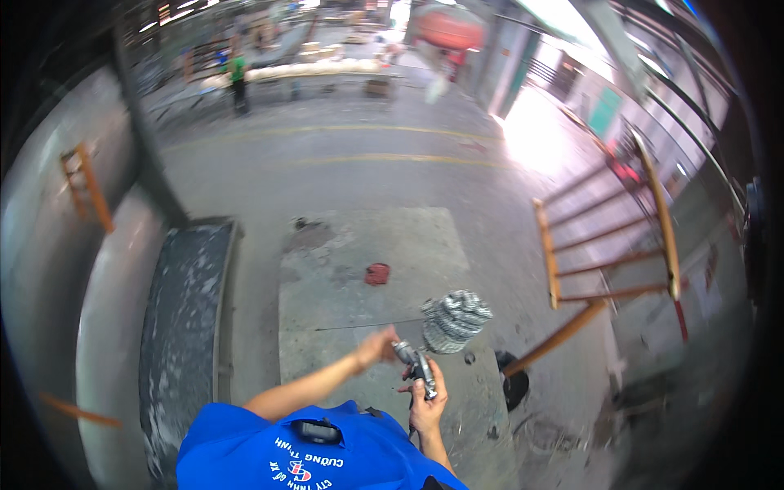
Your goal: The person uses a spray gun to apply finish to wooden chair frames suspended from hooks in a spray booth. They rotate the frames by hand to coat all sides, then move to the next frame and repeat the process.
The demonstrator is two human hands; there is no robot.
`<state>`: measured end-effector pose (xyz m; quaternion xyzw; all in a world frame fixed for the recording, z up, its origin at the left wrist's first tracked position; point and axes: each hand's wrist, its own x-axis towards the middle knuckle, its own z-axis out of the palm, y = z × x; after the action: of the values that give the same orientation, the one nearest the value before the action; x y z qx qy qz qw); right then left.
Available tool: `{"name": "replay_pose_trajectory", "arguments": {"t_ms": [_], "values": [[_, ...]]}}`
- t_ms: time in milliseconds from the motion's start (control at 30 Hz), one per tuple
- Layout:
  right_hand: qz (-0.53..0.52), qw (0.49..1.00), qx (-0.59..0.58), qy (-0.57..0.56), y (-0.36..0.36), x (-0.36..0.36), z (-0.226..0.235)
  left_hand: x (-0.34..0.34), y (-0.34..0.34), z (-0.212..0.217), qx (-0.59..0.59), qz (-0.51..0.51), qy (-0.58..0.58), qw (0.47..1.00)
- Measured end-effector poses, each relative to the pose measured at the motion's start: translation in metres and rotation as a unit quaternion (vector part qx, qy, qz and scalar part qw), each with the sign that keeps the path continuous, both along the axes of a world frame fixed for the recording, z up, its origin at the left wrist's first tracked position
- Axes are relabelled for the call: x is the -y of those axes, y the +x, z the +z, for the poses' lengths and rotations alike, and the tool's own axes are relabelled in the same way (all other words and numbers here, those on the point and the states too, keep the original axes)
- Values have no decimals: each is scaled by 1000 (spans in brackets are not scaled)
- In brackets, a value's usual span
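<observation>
My right hand [429, 403] is closed around a silver metal tool shaped like a spray gun [415, 364]. It is held in front of my body, tilted, with its upper end toward my left hand. My left hand [376, 346] is right at that end, its fingers smeared by motion. Whether they grip the tool I cannot tell. Just beyond the tool stands a grey-and-white striped, woven-looking bundle [456, 321]. A crumpled red rag [376, 273] lies on the floor farther ahead.
A wooden frame with slats [608, 237] rises at the right, beside a dark round object [513, 382]. On the left runs a long dark trough [184, 302] below a pale curved wall. A person in green [238, 73] stands far off near long, pale stacked material.
</observation>
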<state>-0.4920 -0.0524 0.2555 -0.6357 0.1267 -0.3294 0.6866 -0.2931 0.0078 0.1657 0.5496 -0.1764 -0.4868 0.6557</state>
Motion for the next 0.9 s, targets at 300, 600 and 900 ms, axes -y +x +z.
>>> {"name": "replay_pose_trajectory", "arguments": {"t_ms": [300,600,900], "values": [[213,976,-18,-40,2,42,78,10,-191,55,36,163,-194,967],[420,901,-112,-21,-60,-40,100,-61,-296,71,82,350,-217,907],[514,849,-124,-12,-120,-147,108,-258,-337,80,418,380,6,825]]}}
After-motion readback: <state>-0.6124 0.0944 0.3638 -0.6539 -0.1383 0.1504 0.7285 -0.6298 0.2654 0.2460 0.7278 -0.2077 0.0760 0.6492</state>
